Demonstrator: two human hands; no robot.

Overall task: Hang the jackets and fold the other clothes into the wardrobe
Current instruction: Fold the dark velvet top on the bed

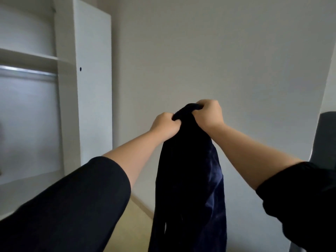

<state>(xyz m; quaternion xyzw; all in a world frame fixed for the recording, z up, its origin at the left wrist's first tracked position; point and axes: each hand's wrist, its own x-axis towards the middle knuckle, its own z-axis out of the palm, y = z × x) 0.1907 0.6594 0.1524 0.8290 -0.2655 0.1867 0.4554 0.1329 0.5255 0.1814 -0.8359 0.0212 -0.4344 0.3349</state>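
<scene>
A dark navy garment [189, 179] hangs straight down in front of me, held up at chest height against the plain wall. My left hand [164, 124] grips its top edge on the left side. My right hand [209, 113] grips the same bunched top edge just to the right, so both fists sit close together. The white wardrobe [67, 106] stands open at the left, with a shelf [27, 56] and a metal hanging rail [27, 71] below it; no hanger shows on the rail.
The wardrobe's open white door [94, 79] juts out between the wardrobe and the wall. A dark chair back [325, 135] stands at the right edge. Light wooden floor [134, 224] shows below the garment.
</scene>
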